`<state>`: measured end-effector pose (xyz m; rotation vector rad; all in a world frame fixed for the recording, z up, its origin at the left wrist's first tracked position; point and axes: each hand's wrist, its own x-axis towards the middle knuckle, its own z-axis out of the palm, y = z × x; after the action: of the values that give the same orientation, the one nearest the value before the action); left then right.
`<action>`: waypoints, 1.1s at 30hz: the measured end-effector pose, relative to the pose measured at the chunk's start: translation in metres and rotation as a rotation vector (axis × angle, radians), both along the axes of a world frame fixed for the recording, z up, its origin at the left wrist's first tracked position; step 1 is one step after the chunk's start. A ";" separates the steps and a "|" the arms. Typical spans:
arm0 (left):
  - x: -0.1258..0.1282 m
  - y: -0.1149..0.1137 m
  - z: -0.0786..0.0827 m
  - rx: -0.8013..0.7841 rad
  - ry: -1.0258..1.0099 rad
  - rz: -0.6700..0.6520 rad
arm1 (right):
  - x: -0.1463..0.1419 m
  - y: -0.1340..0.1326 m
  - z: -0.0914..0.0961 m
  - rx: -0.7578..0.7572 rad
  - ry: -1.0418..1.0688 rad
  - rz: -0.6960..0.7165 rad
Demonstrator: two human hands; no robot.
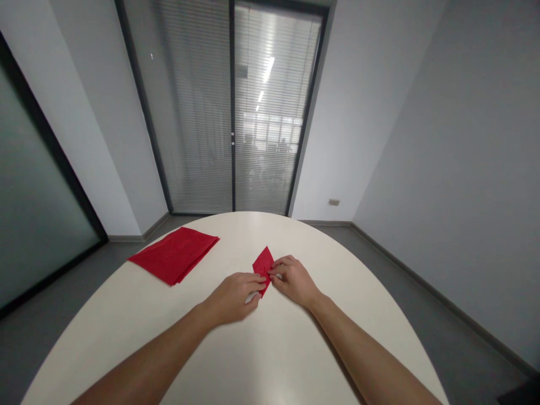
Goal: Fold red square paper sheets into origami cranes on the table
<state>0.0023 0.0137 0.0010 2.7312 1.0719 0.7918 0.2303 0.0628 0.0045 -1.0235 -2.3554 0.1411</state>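
At the middle of the white worktop [253, 360], both hands close their grip on a folded red paper [263, 262]: the left hand [234, 295] pinches its near corner and the right hand [293, 279] nips its right edge. Its far tip points away. Well apart to the left lies a stack of red sheets [175, 254].

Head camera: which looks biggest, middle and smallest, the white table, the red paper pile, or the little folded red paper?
1. White round table
2. Stack of red paper sheets
3. Folded red paper piece, partly hidden under fingers, but clearly the smallest
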 end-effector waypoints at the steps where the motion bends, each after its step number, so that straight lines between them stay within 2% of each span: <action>1: 0.000 0.000 0.001 -0.001 -0.001 -0.001 | -0.001 0.000 0.000 -0.004 0.004 -0.011; 6: 0.000 -0.001 0.001 -0.007 0.022 -0.007 | 0.003 0.005 -0.003 -0.030 0.032 -0.165; 10: -0.001 -0.001 -0.001 -0.016 0.029 0.009 | 0.006 0.006 -0.004 -0.029 0.047 -0.215; 17: 0.000 0.001 0.000 -0.003 0.014 -0.002 | -0.002 -0.001 0.003 0.014 -0.027 -0.011; 24: 0.000 0.001 0.001 0.002 0.031 -0.006 | 0.001 0.001 -0.001 0.010 -0.039 -0.147; 26: 0.000 0.000 0.001 0.006 0.031 -0.007 | 0.001 0.000 0.000 0.024 -0.017 -0.123; 31: -0.001 0.000 0.003 0.018 0.044 -0.071 | -0.003 -0.005 0.001 0.012 -0.028 0.051; 33: -0.001 0.000 0.003 0.017 0.050 -0.088 | -0.003 -0.005 0.001 -0.003 -0.033 0.050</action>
<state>0.0009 0.0141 0.0042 2.8051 0.9508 0.7269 0.2270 0.0574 0.0055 -0.9761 -2.4119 0.1475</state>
